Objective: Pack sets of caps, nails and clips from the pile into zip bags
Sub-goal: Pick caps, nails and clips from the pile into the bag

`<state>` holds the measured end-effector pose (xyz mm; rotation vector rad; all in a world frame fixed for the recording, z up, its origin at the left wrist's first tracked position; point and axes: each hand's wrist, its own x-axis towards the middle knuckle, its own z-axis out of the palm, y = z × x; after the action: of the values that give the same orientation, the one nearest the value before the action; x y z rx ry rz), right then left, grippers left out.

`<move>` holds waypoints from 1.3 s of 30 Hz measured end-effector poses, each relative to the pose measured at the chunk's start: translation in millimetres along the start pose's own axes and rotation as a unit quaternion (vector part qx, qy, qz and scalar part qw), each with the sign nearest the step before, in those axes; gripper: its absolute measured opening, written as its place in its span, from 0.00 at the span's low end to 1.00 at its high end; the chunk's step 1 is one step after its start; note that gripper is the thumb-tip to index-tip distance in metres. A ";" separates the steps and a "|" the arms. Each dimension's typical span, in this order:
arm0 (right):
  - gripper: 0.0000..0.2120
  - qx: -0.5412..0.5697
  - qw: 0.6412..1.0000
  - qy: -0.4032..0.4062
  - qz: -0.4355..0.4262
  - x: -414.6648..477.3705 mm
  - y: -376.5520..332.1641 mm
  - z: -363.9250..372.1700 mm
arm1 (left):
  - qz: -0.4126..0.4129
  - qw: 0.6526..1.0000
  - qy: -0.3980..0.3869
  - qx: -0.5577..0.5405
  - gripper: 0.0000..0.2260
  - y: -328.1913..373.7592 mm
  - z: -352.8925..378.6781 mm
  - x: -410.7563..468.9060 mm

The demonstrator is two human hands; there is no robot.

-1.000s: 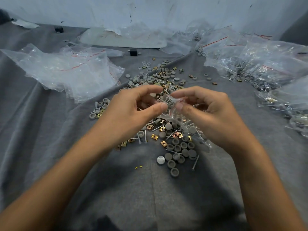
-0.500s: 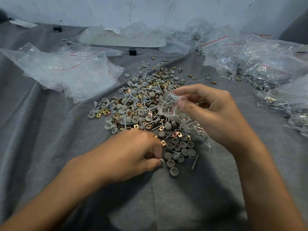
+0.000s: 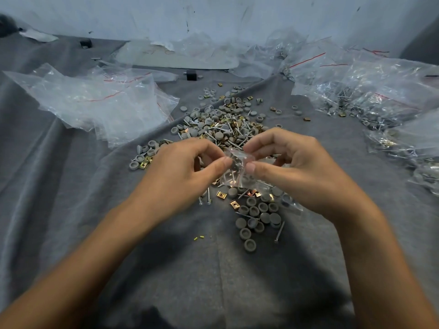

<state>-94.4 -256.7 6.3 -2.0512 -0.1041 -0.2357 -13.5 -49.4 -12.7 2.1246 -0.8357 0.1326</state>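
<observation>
At the bottom of the frame two forearms reach up over a creased grey cloth (image 3: 118, 233). Just above a pair of tiny yellow bits (image 3: 199, 237), lower centre, lies a loose cluster of grey caps (image 3: 259, 217) with one nail (image 3: 279, 231) at its right edge and a few brass clips (image 3: 235, 204) at its top.

Right above that cluster, at mid-frame, the hands meet on a small clear bag (image 3: 235, 169). The left hand (image 3: 180, 172) pinches the left side of its mouth between thumb and forefinger, and the right hand (image 3: 292, 167) pinches the right side the same way. The other fingers of both hands are curled in. Nails show through the plastic, and the bag's lower end trails down and right under the right hand onto the caps. Whether the left fingertips also hold a small part I cannot tell.

Behind the hands, centre and slightly above, the main pile (image 3: 221, 124) of caps, nails and clips spreads across the cloth. Empty bags (image 3: 99, 103) lie in a heap at upper left. Filled bags (image 3: 370, 96) crowd the upper right and right edge. A small black block (image 3: 191, 74) sits above the pile, and a pale wall (image 3: 213, 15) closes the top.

This looks like the filling step of one set, with the mouth held open or being worked at the strip. If parts are still missing, the right hand must hold the mouth open alone while the left picks from the near caps and clips. If the set is complete, both thumbs must run along the strip with no nail caught in it.
</observation>
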 end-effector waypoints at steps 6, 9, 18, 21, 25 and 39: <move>0.09 0.083 0.993 0.088 -0.020 -0.1 0.3 -10.2 | -0.008 0.999 0.038 -0.035 0.03 -6.9 -1.3 1.7; 0.09 0.098 0.982 0.156 -0.032 1.0 2.1 -16.8 | 0.008 0.999 -0.005 0.036 0.03 -6.8 2.3 -1.6; 0.11 0.064 0.955 0.290 -0.022 -0.8 1.2 -27.9 | 0.044 0.974 -0.138 0.177 0.09 -11.5 16.1 -4.0; 0.13 0.060 0.944 0.324 -0.015 0.1 0.2 -29.7 | 0.047 0.964 -0.172 0.198 0.20 -9.3 21.7 -5.0; 0.14 0.074 0.923 0.377 -0.009 0.8 -0.7 -31.3 | 0.061 0.956 -0.182 0.221 0.21 -8.2 22.9 -5.3; 0.14 0.086 0.923 0.375 0.000 2.6 -5.8 -25.8 | 0.114 0.954 -0.202 0.189 0.19 5.0 43.6 -2.8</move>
<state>-96.0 -276.8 23.7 -1.6634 0.3373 -0.9576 -26.8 -82.2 -38.8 2.4473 -1.3915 -0.0296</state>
